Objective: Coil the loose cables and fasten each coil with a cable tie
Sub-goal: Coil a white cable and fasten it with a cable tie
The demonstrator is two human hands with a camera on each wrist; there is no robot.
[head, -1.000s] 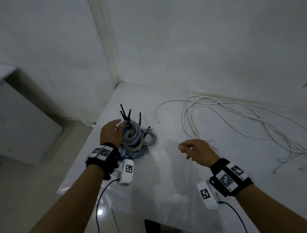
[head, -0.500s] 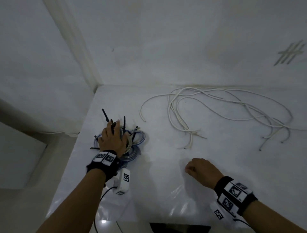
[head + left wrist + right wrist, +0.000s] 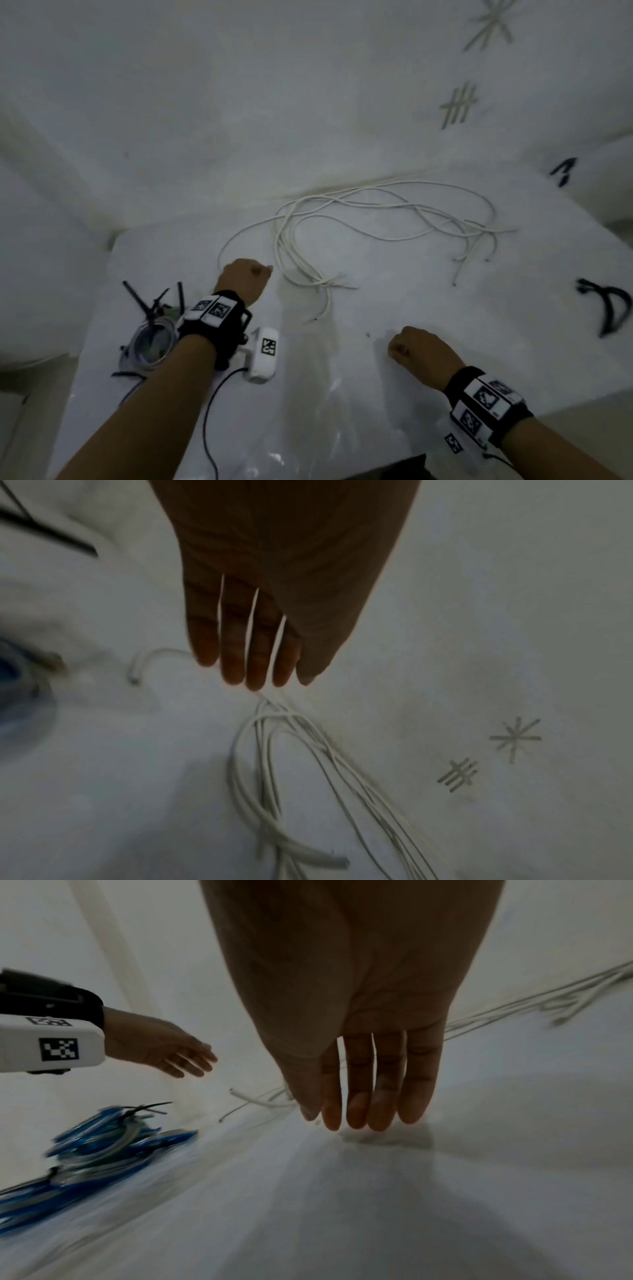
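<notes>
Left hand (image 3: 244, 283), fingers straight and empty, reaches beside the loose white cable (image 3: 301, 260); it should probably pinch one end before looping evenly.

White table (image 3: 394, 342), wall tally marks (image 3: 459, 106)

Head view looks down; wrist views skim close, sharing white cables (image 3: 342, 222)

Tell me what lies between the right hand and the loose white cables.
Head view: only bare white tabletop lies between the right hand and the loose white cables. The left hand reaches toward them from the other side.
</notes>
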